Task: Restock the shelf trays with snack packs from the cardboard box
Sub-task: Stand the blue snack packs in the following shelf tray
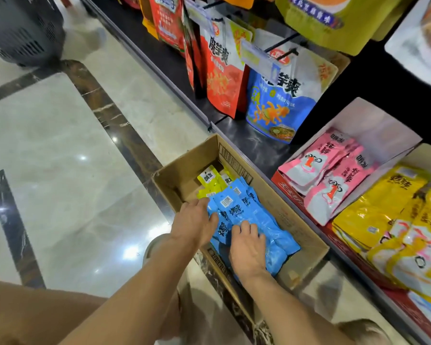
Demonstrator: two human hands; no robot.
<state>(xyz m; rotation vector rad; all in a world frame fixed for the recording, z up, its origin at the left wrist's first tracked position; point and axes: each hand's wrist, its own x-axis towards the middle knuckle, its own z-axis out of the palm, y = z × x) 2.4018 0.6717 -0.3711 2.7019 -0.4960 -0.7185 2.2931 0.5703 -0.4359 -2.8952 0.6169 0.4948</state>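
Observation:
An open cardboard box (179,178) stands on the floor against the shelf base. Inside lies a pile of blue snack packs (249,210), with a few yellow-green packs (210,180) at the far end. My left hand (197,221) rests on the left side of the blue pile, fingers wrapped around its edge. My right hand (246,247) lies flat on the pile's near end, fingers curled over the packs. To the right, a shelf tray (381,125) holds pink packs (326,175). Yellow packs (388,207) fill the tray nearer me.
Large red and blue pouches (274,103) hang on hooks above the dark bottom shelf (254,145). A dark plastic basket (23,28) stands at the top left on the glossy marble floor (60,158). My knees show at the bottom edge.

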